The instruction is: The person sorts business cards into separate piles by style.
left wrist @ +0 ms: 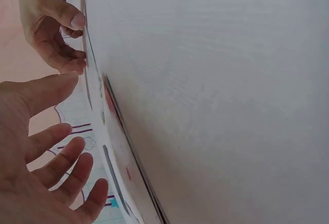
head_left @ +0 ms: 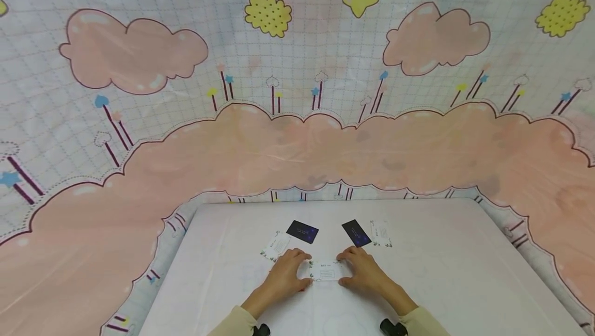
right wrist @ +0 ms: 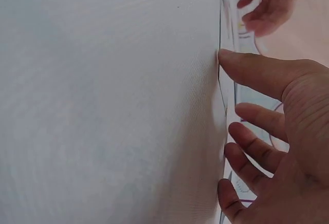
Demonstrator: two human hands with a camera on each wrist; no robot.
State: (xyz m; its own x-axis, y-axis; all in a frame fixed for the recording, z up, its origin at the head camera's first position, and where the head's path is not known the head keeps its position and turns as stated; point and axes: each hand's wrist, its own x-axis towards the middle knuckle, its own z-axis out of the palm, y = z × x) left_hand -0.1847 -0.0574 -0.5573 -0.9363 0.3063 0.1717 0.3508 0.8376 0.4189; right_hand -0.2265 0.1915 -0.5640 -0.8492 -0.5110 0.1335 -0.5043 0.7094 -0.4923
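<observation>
A white card (head_left: 324, 271) with printed leaves and small text lies flat on the white table, between the two hands. At its left edge is my left hand (head_left: 289, 272), thumb and forefinger spread apart, tips close to the card. The left wrist view shows this left hand (left wrist: 49, 154) with its fingers loosely bent and nothing between them. My right hand (head_left: 364, 272) mirrors it at the card's right edge, fingertips right at the corners. In the right wrist view the right hand (right wrist: 288, 126) has its thumb and fingers apart, tips down at the tabletop.
Behind the left hand lie a leaf-printed white card (head_left: 277, 243) and a dark blue card (head_left: 302, 232). Behind the right hand are another dark blue card (head_left: 356, 233) and a white card (head_left: 381, 233). A cloud-patterned cloth (head_left: 325, 150) hangs beyond the table (head_left: 223, 238).
</observation>
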